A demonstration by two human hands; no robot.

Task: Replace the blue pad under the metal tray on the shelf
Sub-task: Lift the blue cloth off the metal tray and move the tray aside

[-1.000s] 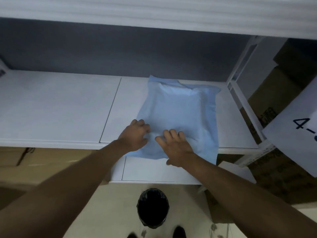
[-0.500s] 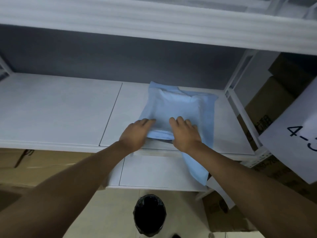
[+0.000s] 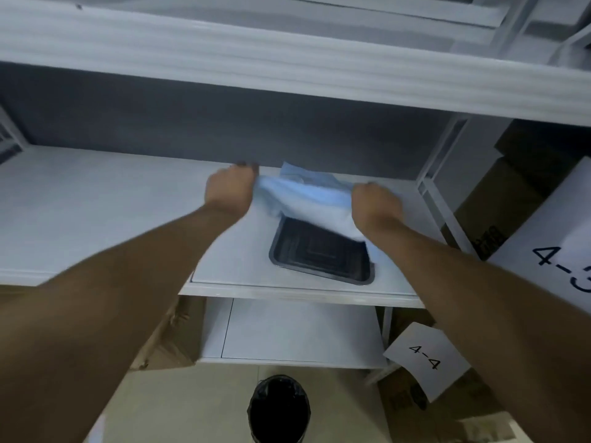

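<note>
With the left hand (image 3: 228, 190) and right hand (image 3: 377, 204) each gripping an edge of the blue pad (image 3: 307, 196), lifted above the back of the tray (image 3: 321, 254) on the shelf (image 3: 96, 212) — peel it back evenly, keeping both grips firm, so the tray stays put.

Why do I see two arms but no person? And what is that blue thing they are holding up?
The camera sits on the person's head and looks down, so you see only their arms reaching out. The left hand and the right hand each grip one side of a blue pad and hold it up over a white shelf. A dark metal tray sits on that shelf, partly under the pad. Down on the floor is a black bin. Paper labels reading 4-3 and 4-4 hang at the right.
</note>
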